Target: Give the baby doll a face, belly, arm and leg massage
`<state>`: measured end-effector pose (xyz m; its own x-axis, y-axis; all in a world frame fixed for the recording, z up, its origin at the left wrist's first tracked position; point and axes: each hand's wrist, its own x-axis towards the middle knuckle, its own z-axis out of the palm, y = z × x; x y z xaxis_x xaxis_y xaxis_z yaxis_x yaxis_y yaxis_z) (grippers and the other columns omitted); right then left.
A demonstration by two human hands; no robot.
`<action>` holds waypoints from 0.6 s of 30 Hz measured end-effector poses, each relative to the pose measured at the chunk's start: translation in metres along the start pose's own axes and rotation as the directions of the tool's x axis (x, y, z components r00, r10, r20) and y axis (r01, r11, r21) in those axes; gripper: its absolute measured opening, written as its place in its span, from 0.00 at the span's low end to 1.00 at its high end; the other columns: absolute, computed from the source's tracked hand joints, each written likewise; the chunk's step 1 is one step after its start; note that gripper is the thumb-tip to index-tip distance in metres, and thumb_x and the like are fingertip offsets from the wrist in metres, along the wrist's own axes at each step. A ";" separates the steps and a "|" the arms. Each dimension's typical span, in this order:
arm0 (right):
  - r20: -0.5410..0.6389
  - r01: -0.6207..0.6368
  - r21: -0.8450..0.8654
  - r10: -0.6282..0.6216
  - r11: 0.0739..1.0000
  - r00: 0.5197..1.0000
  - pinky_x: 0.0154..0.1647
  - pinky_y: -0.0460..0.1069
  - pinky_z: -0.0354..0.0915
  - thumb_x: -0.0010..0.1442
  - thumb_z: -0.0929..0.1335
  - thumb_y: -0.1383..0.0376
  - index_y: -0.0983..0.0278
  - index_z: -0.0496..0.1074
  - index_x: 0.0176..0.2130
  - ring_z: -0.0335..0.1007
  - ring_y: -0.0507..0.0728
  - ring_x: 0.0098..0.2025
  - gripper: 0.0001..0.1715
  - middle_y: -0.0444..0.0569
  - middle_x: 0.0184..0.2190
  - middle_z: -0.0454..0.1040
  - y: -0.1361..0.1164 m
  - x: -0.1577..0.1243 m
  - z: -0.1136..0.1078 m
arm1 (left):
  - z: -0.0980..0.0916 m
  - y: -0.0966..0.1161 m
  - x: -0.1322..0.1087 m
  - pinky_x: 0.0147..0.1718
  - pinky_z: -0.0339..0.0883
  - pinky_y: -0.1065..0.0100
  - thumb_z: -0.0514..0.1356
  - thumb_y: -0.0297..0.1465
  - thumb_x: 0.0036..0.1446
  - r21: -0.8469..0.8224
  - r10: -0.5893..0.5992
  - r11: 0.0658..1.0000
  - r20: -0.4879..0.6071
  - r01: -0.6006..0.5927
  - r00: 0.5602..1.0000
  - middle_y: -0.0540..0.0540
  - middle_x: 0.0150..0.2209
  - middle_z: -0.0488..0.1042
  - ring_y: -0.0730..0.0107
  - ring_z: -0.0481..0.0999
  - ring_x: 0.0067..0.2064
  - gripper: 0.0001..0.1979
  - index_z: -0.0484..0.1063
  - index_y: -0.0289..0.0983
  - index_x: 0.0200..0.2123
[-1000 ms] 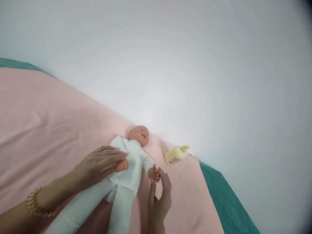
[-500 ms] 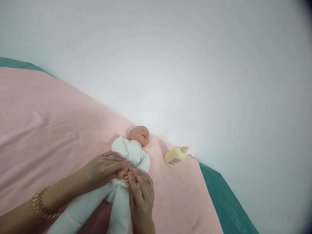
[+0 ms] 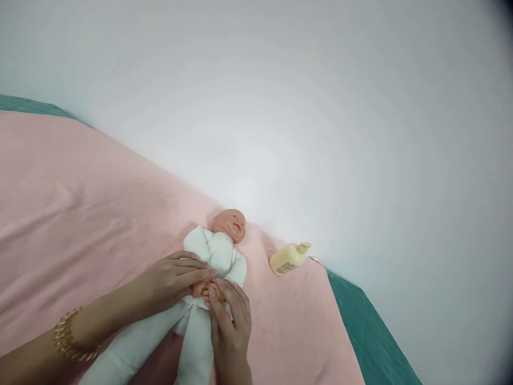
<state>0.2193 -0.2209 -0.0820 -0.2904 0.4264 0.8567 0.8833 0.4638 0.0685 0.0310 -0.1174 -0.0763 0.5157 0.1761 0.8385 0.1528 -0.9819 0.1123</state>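
Note:
A baby doll (image 3: 218, 251) in white clothing lies on its back, head away from me and legs stretched toward me. My left hand (image 3: 180, 277) reaches over its belly, fingers closed around one of the doll's hands. My right hand (image 3: 231, 315) pinches the doll's other hand (image 3: 208, 294) between thumb and fingers. The two doll hands are close together over the belly, partly hidden by my fingers. A cream pump bottle (image 3: 288, 259) with printed text stands to the right of the doll, apart from my hands.
A pink cloth (image 3: 100, 214) lies under the doll and bottle, wrinkled on the left. Green cover (image 3: 377, 331) shows beyond its right edge and at the far left. A white wall (image 3: 280, 107) rises directly behind the doll's head.
My right hand has shifted slightly left, bringing the doll's hand a little closer to the other one. My left hand keeps its hold, and the bottle stays put.

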 end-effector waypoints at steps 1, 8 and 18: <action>-0.003 -0.006 -0.004 0.006 1.000 1.000 0.54 0.53 0.73 0.65 0.65 0.76 0.63 0.75 0.49 0.76 0.55 0.51 0.16 0.52 0.45 0.80 0.001 -0.001 0.000 | -0.001 0.000 0.000 0.50 0.70 0.63 0.50 0.21 0.69 -0.007 -0.003 1.000 0.000 0.003 1.000 0.50 0.45 0.81 0.67 0.81 0.44 0.16 0.69 0.39 0.54; -0.174 -0.188 0.003 0.185 0.982 0.967 0.50 0.55 0.74 0.67 0.66 0.72 0.64 0.72 0.52 0.77 0.57 0.49 0.15 0.54 0.44 0.80 0.010 -0.011 -0.001 | -0.007 -0.007 -0.004 0.52 0.71 0.66 0.58 0.27 0.68 -0.125 -0.116 0.987 -0.092 0.104 0.989 0.48 0.47 0.80 0.68 0.79 0.47 0.12 0.71 0.41 0.53; -0.240 -0.846 0.001 0.822 0.532 0.517 0.45 0.53 0.73 0.66 0.64 0.48 0.63 0.71 0.54 0.77 0.63 0.51 0.27 0.58 0.53 0.77 0.030 -0.025 -0.027 | -0.070 -0.032 -0.010 0.40 0.77 0.68 0.66 0.49 0.58 0.023 -0.712 0.670 -0.265 0.742 0.650 0.55 0.45 0.81 0.62 0.82 0.42 0.18 0.77 0.45 0.47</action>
<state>0.2633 -0.2391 -0.0877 0.6642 0.4153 0.6215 0.7156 -0.1128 -0.6894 -0.0383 -0.0922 -0.0508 0.0034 0.7950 0.6065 0.5041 -0.5252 0.6856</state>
